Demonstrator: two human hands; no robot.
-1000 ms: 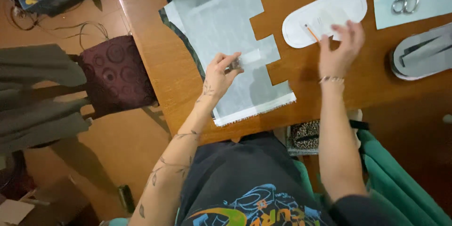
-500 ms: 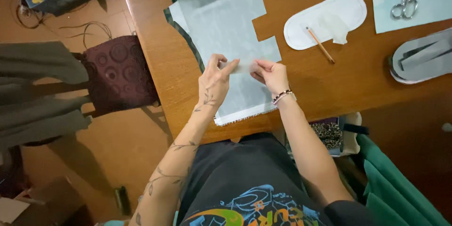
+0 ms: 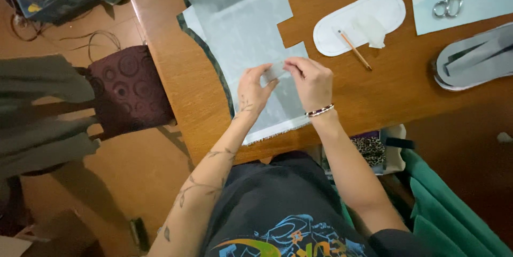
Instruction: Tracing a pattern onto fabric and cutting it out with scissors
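Both your hands pinch the small pale fabric piece point(image 3: 274, 70), left hand point(image 3: 252, 90) and right hand point(image 3: 312, 81) fingers closed on its ends; it looks light, limp, best held by the edges.

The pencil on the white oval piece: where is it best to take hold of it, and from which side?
Grip the pencil around its middle, coming from above with the right hand, the nearer one. It lies flat and slanted, half on the white oval piece, half on the table, with nothing crowding its shaft.
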